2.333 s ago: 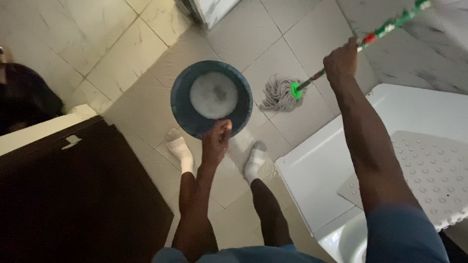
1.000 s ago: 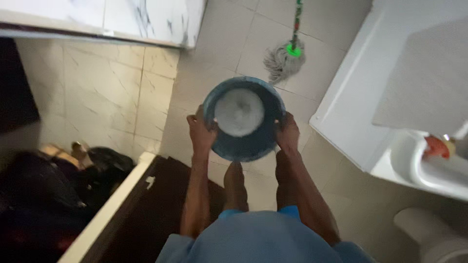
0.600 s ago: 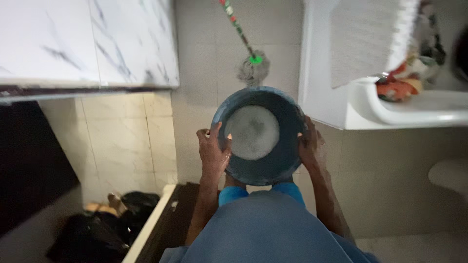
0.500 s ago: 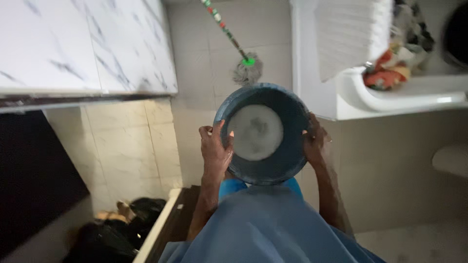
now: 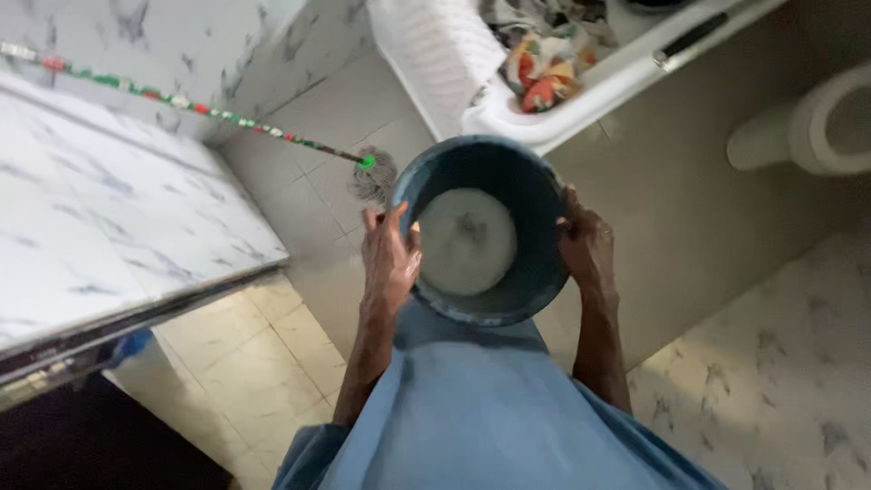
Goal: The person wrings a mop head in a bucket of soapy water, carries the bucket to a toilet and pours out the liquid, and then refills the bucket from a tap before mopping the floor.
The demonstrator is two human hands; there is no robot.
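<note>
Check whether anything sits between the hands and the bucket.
Nothing visible does. The left hand and right hand both grip the bucket at opposite sides of its rim. The mop lies beyond it, apart.

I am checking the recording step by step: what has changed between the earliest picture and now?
The right hand let go of the mop and joined the left hand on the blue bucket, which was lifted off the floor to chest height. The mop now leans alone; cloudy water remains inside the bucket.

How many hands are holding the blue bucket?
2. The left hand grips the rim of the blue bucket on its left side, and the right hand holds the rim on its right side. No other hands show.
</note>
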